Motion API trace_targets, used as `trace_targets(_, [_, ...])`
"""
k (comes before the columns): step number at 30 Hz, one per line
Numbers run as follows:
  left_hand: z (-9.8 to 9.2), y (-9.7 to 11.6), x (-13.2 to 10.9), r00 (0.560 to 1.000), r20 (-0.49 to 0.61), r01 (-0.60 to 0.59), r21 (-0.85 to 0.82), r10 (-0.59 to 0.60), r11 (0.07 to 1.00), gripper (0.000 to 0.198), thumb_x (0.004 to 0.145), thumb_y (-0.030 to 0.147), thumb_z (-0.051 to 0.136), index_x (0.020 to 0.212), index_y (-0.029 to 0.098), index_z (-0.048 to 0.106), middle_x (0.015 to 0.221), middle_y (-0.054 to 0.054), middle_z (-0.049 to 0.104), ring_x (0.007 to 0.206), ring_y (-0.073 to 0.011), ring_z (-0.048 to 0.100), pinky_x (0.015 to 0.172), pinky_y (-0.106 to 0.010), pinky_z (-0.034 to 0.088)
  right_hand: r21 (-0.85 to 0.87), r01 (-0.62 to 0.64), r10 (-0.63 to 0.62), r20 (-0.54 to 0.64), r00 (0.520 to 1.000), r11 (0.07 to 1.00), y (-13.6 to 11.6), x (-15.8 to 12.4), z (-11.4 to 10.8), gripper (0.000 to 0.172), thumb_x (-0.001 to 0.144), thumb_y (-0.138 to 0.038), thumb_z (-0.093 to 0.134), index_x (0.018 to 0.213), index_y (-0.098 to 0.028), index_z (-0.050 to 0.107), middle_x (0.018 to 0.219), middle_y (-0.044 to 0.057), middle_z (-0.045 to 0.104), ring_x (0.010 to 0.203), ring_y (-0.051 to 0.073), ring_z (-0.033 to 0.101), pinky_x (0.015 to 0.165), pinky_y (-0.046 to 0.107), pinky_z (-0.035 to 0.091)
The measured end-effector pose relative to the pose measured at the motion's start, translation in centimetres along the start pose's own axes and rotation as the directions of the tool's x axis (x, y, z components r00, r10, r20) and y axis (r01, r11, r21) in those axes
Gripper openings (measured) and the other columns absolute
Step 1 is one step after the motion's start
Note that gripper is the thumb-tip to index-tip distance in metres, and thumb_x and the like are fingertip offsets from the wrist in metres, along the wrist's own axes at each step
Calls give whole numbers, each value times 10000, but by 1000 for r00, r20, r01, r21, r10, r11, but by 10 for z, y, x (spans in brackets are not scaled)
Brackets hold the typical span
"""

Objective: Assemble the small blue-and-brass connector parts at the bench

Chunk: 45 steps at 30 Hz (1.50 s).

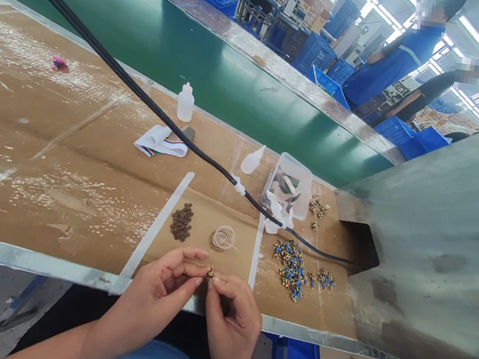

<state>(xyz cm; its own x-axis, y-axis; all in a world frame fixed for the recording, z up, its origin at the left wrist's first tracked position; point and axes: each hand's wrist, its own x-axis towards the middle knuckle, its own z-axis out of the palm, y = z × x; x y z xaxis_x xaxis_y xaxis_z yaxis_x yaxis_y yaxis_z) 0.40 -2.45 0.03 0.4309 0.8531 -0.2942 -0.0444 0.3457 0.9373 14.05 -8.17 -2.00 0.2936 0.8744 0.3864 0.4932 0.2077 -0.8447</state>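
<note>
Between my two hands, just above the table's front edge, is a small brass-coloured metal part [210, 273]. My left hand [164, 278] pinches it from the left between thumb and fingers. From the right, the fingertips of my right hand [233, 311] close on the same part. Beyond my hands stands a small clear cup [223, 237] with a thin stick in it. A pile of brown ring-like pieces [181, 222] lies to its left. On the right is a heap of small brass and blue parts [292, 269], with a smaller cluster [326, 279] beside it.
A black cable [163, 116] crosses over the table. Behind are a white squeeze bottle [185, 103], another bottle [252, 160] lying down, a folded cloth [162, 143] and a clear plastic box [304, 191]. A metal panel [432, 258] rises at right; a green conveyor belt [218, 71] runs behind.
</note>
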Motion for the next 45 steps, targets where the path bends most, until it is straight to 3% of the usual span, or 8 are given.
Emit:
trace_targets(15, [0, 7, 0, 999, -26, 21, 29, -20, 999, 200, 826, 232, 590, 1022, 196, 600, 943, -42, 726, 938, -178, 673, 859, -262, 530, 35, -9, 9, 0, 1000, 999, -1, 1, 0, 227, 781, -19, 603, 881, -222, 627, 846, 16, 686, 791, 131, 659, 700, 254, 547])
trace_targets(26, [1, 5, 1, 999, -17, 39, -17, -40, 999, 277, 823, 249, 591, 1086, 206, 515, 924, -42, 750, 943, -188, 677, 857, -288, 524, 8, -21, 21, 6, 1000, 1000, -3, 3, 0, 183, 798, -56, 599, 869, -220, 639, 834, 28, 691, 796, 146, 663, 699, 270, 549])
trace_targets(32, [-1, 7, 1, 996, 0, 83, -92, -84, 992, 312, 833, 265, 593, 1119, 214, 481, 972, -38, 748, 986, -177, 665, 901, -289, 493, -42, 62, -62, 11, 998, 997, -5, 1, -3, 241, 804, -44, 592, 910, -250, 659, 895, 28, 686, 840, 139, 664, 720, 258, 558])
trace_targets(38, [-2, 7, 2, 995, -1, 96, -121, -96, 988, 290, 836, 246, 597, 1107, 220, 495, 974, -31, 752, 979, -163, 665, 894, -266, 491, -182, 182, -168, 88, 982, 966, -4, -6, -7, 416, 805, -31, 583, 1105, -312, 646, 987, 38, 681, 907, 157, 663, 770, 275, 567])
trace_targets(45, [-2, 6, 2, 995, 3, 97, -81, -97, 992, 301, 852, 251, 571, 1136, 220, 478, 991, -44, 740, 995, -177, 661, 918, -295, 490, -138, 207, -194, 103, 976, 968, -1, -6, -5, 426, 812, -20, 571, 1133, -295, 629, 997, 46, 680, 936, 160, 656, 808, 289, 565])
